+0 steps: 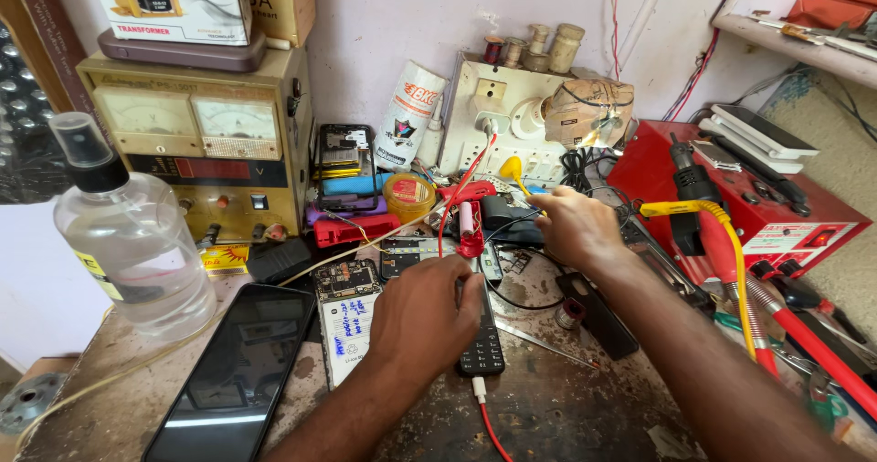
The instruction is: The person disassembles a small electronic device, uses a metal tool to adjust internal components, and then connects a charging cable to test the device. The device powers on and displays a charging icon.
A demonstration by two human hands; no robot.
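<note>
spray bottle [132, 234] blocks left, clutter behind

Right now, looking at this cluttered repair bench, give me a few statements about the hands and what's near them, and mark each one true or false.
1. The left hand rests on a black keypad phone lying flat on the bench. True.
2. The right hand grips the clear plastic spray bottle. False: the bottle stands untouched at the far left, while that hand reaches toward the back, by a yellow-tipped tool.
3. A red cable leads to the keypad phone's near end. True.
4. The large black smartphone stands upright against the wall. False: it lies flat, screen up.
5. The beige power supply with two dial meters is on the right. False: it is on the left.
</note>
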